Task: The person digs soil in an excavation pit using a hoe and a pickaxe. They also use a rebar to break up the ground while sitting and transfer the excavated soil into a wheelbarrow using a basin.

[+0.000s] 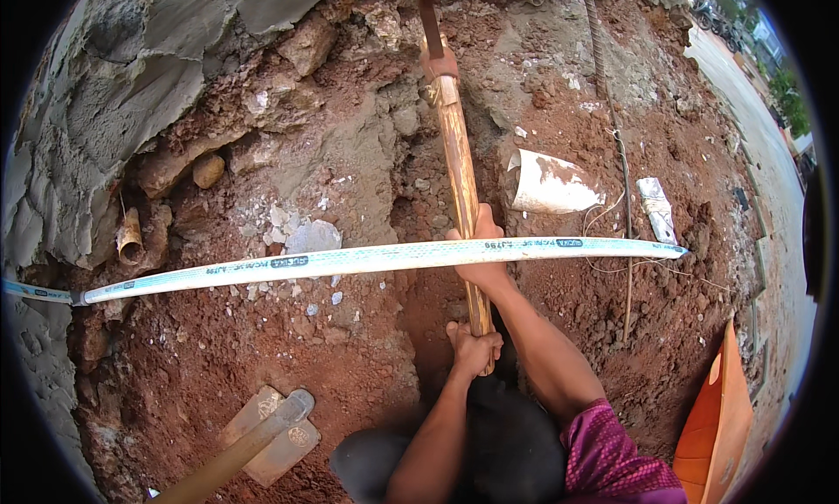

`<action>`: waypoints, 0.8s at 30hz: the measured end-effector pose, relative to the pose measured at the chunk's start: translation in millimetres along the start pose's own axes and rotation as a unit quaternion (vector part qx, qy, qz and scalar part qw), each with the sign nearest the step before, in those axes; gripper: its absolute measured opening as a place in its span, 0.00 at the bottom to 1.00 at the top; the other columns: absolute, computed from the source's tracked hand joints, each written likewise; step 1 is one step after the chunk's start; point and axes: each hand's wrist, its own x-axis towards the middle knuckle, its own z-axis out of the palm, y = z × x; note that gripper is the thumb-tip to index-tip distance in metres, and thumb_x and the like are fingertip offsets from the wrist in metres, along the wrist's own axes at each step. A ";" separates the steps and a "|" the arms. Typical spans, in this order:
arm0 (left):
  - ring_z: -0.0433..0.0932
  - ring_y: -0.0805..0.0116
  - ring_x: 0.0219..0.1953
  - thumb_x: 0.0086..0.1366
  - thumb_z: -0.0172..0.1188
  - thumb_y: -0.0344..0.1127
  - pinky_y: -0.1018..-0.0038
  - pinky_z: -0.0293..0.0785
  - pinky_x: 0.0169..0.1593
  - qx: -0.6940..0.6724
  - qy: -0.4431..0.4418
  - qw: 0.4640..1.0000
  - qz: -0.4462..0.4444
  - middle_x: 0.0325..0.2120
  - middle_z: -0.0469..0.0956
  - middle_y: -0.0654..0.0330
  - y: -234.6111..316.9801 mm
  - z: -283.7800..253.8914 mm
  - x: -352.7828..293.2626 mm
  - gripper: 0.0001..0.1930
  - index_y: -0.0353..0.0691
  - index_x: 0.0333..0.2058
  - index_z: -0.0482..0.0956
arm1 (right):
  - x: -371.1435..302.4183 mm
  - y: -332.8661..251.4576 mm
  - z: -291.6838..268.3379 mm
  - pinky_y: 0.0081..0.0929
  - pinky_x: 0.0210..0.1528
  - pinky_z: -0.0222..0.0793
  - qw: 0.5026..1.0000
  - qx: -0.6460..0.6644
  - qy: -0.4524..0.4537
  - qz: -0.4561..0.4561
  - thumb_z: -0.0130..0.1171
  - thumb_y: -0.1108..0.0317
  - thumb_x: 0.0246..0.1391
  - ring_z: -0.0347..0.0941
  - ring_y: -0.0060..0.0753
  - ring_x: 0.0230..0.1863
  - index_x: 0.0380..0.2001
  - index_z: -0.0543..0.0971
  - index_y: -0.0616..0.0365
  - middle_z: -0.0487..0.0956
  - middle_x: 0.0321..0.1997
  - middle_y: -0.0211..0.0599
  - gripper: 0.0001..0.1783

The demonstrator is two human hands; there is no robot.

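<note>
Both my hands are closed around the wooden handle of a pickaxe [458,154], which points away from me with its rusty metal head [440,64] at the far end. My left hand [473,351] grips low, by the handle's butt. Further up, my right hand [483,252] holds the shaft, partly covered by a long white pipe [218,274]. That pipe crosses over the handle from left to right, above a narrow trench [419,207] in reddish soil. The head's lower side is hidden.
A hoe [271,430] lies at lower left. To the right are a broken white pipe piece [551,185], a crumpled silvery packet [655,208], a thin rod [627,242] and an orange plastic container [712,421]. A cement-smeared stone wall [149,76] borders the left.
</note>
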 end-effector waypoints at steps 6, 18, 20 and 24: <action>0.73 0.71 0.15 0.52 0.63 0.30 0.74 0.68 0.21 0.017 -0.002 0.999 -0.032 0.15 0.76 0.60 21.4 0.0 52.8 0.05 0.34 0.23 0.79 | 43.0 -22.3 6.7 0.53 0.42 0.75 1.000 -0.004 0.025 0.013 0.62 0.67 0.52 0.81 0.66 0.37 0.43 0.66 0.69 0.79 0.31 0.68 0.22; 0.73 0.70 0.17 0.63 0.55 0.31 0.73 0.72 0.22 -0.100 0.029 0.989 -0.103 0.19 0.76 0.58 67.5 18.2 14.1 0.09 0.30 0.29 0.80 | 82.9 2.9 28.8 0.46 0.60 0.72 0.978 -0.118 -0.053 0.162 0.64 0.64 0.54 0.76 0.63 0.56 0.53 0.68 0.75 0.78 0.52 0.69 0.31; 0.73 0.70 0.17 0.62 0.56 0.31 0.73 0.72 0.21 -0.081 0.019 0.990 -0.118 0.19 0.76 0.58 64.8 18.6 14.2 0.09 0.30 0.28 0.80 | 80.6 5.9 28.3 0.47 0.59 0.72 0.978 -0.128 -0.041 0.158 0.64 0.63 0.54 0.76 0.64 0.55 0.52 0.68 0.75 0.78 0.50 0.70 0.30; 0.73 0.71 0.16 0.57 0.61 0.31 0.74 0.73 0.20 -0.045 0.037 0.990 -0.130 0.18 0.76 0.57 57.0 11.4 12.3 0.08 0.30 0.25 0.79 | 73.9 14.2 27.0 0.51 0.59 0.71 0.985 -0.098 -0.048 0.137 0.64 0.63 0.54 0.75 0.68 0.55 0.50 0.68 0.75 0.78 0.49 0.71 0.29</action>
